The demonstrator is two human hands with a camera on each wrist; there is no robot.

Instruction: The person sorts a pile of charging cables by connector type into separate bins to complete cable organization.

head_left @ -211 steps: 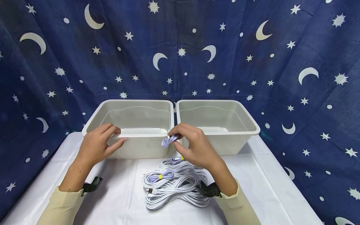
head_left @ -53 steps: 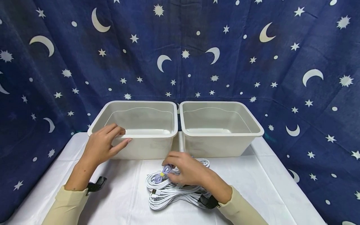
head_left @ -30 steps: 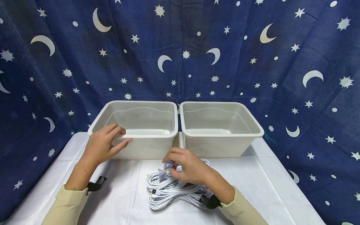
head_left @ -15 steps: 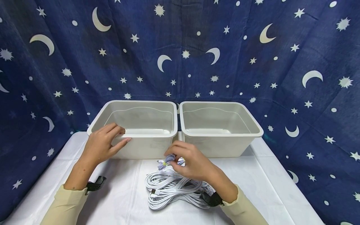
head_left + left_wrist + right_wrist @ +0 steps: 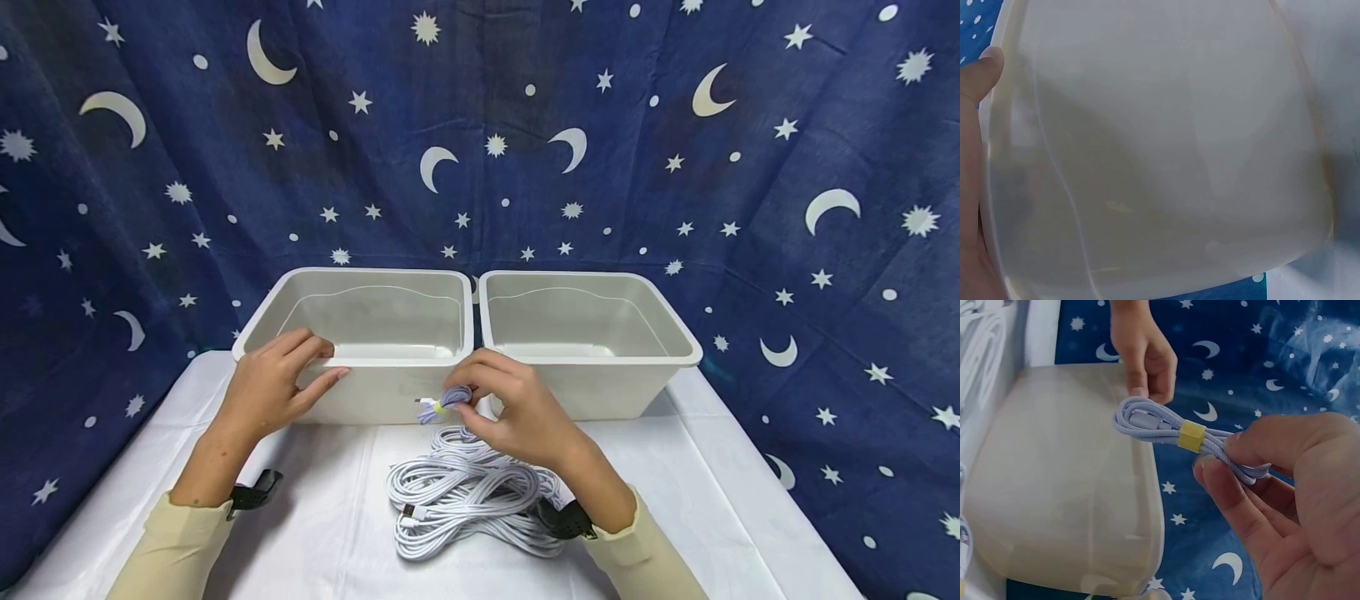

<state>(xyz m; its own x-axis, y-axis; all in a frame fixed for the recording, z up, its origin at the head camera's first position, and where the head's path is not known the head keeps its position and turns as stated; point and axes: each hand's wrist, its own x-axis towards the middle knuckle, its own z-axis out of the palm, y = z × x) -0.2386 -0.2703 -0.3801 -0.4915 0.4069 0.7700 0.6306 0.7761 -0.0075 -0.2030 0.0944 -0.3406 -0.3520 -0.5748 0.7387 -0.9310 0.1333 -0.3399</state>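
Note:
My right hand (image 5: 517, 404) pinches a coiled lilac cable (image 5: 455, 396) between thumb and fingers, just in front of the left bin's near right corner. A yellow tie (image 5: 1192, 436) binds the coil, and a white plug sticks out of it. My left hand (image 5: 273, 379) holds the front rim of the left grey bin (image 5: 375, 393), fingers over the edge and thumb outside. Below the right hand lies a heap of coiled white cables (image 5: 472, 500) with a USB plug showing. Part of another lilac cable (image 5: 468, 434) shows at the heap's back.
A second grey bin (image 5: 592, 387) stands to the right of the first, a narrow gap between them. Both rest on a white-covered table (image 5: 322, 517). Behind and at the sides hangs a blue curtain (image 5: 480, 108) with moons and stars.
Seven seconds ago my right hand held a different lilac cable at the rim. Since then it has taken this yellow-tied one off the heap and raised it towards the left bin. My left hand stays put.

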